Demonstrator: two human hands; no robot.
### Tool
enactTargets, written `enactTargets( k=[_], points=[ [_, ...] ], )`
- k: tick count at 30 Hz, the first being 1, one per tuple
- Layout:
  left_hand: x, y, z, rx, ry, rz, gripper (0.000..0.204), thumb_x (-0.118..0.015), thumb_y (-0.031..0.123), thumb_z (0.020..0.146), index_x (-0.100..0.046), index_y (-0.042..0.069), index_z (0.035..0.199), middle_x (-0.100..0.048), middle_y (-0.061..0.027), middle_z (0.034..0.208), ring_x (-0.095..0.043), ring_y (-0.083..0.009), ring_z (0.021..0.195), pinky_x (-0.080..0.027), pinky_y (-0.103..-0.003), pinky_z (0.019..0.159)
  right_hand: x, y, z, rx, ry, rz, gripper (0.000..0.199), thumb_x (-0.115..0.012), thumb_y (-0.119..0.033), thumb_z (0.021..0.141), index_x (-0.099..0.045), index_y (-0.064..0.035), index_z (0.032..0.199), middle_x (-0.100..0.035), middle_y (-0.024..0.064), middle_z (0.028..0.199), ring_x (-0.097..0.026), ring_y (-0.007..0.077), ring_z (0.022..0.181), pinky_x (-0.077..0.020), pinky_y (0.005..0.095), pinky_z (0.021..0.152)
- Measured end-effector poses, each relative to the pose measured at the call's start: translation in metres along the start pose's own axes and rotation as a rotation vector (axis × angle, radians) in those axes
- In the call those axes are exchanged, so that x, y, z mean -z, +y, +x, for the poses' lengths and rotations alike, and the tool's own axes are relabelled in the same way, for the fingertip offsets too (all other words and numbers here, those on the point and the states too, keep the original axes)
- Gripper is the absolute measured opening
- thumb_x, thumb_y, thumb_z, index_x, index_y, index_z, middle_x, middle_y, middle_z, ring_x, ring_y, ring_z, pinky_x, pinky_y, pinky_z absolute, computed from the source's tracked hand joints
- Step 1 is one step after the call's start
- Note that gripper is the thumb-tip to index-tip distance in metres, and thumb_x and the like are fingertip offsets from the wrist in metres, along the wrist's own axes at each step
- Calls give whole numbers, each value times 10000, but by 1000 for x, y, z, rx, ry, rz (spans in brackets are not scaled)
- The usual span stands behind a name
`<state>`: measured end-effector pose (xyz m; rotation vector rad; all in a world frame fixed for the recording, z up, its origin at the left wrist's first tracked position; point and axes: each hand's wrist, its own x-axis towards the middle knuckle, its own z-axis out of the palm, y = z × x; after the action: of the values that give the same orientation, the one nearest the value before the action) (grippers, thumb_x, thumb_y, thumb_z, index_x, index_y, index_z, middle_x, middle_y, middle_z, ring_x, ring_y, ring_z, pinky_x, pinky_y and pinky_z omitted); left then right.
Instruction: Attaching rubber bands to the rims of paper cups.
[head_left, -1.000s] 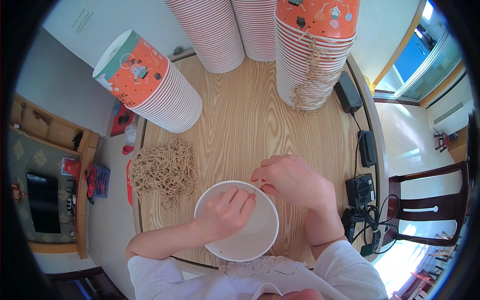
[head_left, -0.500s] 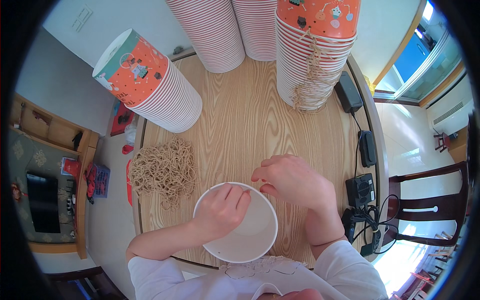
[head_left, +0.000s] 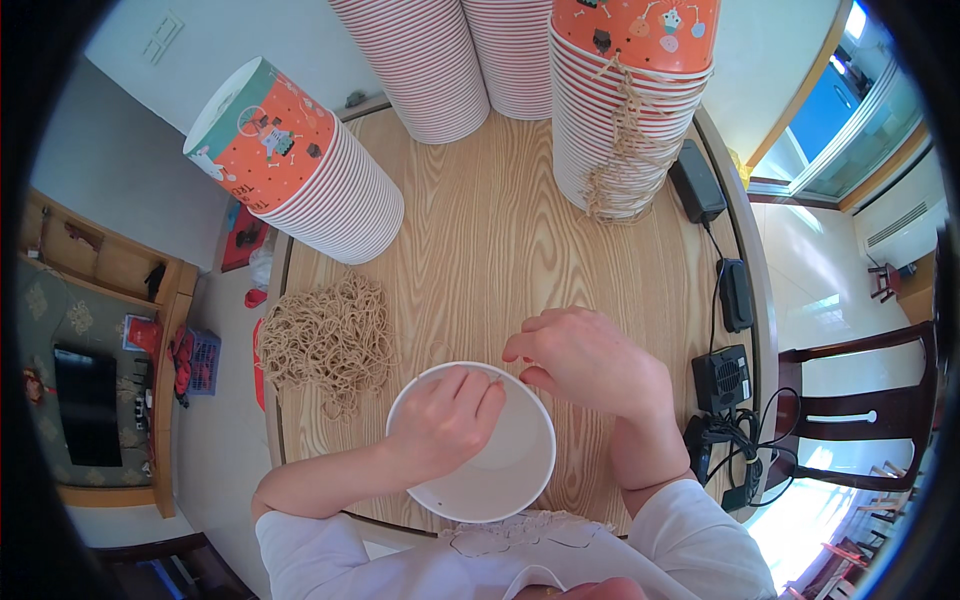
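Note:
A white paper bucket (head_left: 505, 485) stands at the table's near edge with its mouth facing up. My left hand (head_left: 448, 420) reaches over its mouth, fingers curled and pinched together near the far rim. Something small shows at those fingertips, too fine to name. Just outside the rim on the right, my right hand (head_left: 590, 362) is bent at the wrist with its fingers curled in; what they hold, if anything, is hidden. A faint thin loop of string (head_left: 438, 350) lies beyond the rim. To the left sits a tangled heap of tan strings (head_left: 330, 335).
An orange-printed stack of buckets (head_left: 330, 190) leans at the far left. Tall white stacks (head_left: 420, 80) stand at the back, and another stack (head_left: 600, 130) has tan strings hanging on it. Black adapters (head_left: 722, 378) and cables line the right edge, beside a dark chair (head_left: 850, 410).

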<state>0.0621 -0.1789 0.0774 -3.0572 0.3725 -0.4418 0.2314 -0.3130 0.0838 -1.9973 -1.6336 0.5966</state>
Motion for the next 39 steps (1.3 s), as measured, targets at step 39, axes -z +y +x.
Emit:
enactTargets(
  k=[39],
  points=[
    [4, -3, 1, 5, 38, -8, 163, -673, 110, 709, -644, 38, 852, -539, -31, 794, -555, -157, 723, -469, -269, 517, -1, 1, 1, -3, -19, -4, 172, -666, -120, 774, -708, -85, 937, -686, 93, 884, -652, 306, 897, -511, 421, 795]
  ],
)
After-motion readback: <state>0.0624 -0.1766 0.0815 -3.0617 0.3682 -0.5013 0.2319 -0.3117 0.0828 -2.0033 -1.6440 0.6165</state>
